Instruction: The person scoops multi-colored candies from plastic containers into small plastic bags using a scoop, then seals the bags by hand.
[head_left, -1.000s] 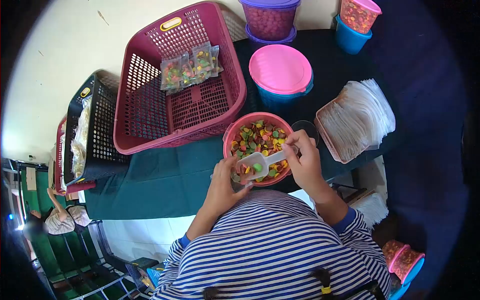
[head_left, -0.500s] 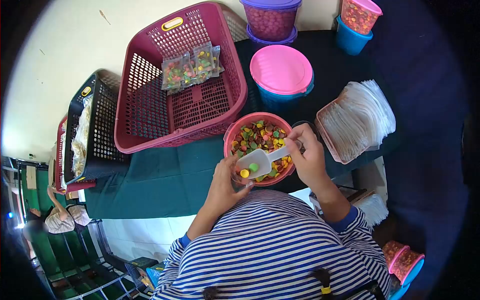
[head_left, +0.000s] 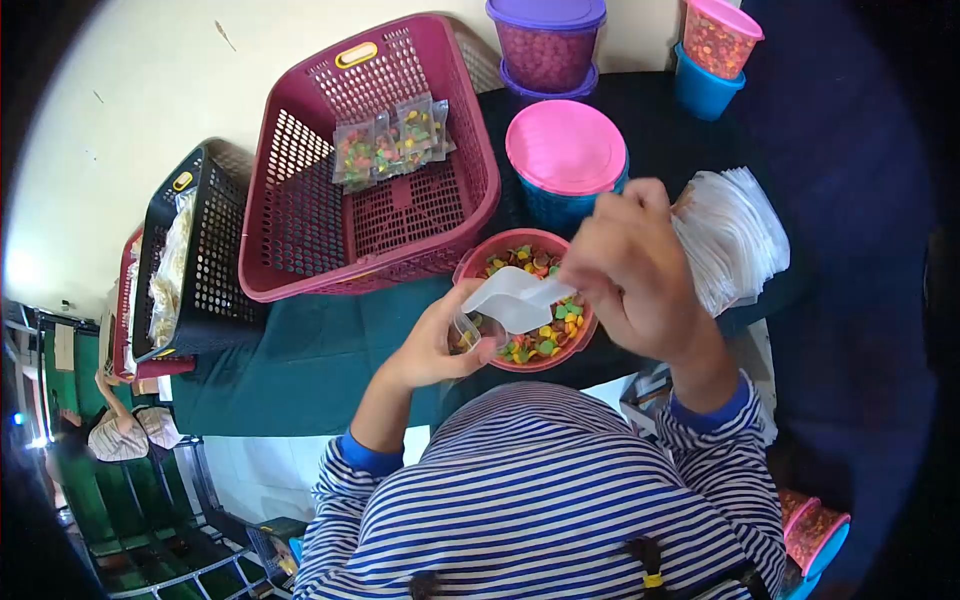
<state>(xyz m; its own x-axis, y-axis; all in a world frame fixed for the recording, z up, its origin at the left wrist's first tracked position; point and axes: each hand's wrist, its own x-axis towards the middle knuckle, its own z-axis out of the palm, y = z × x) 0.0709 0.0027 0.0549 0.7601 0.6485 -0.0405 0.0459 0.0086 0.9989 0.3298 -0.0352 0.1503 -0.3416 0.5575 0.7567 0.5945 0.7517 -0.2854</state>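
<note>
Tipped and lifted higher than before, the white scoop [head_left: 520,302] is pinched by the right hand's [head_left: 640,275] fingers above the pink bowl [head_left: 591,333] of sweets [head_left: 545,342] on the worktop [head_left: 335,350], while the left hand's [head_left: 428,345] fingers curl around a small clear cup [head_left: 474,334].

At the centre are two hands [head_left: 425,335] [head_left: 635,275], one scoop [head_left: 515,302], one cup [head_left: 462,335], one bowl [head_left: 520,237]; three baskets [head_left: 400,215] [head_left: 215,270] [head_left: 168,366] stand, one at eleven o'clock, two near nine; one bag pile [head_left: 735,240] lies between two and three.
</note>
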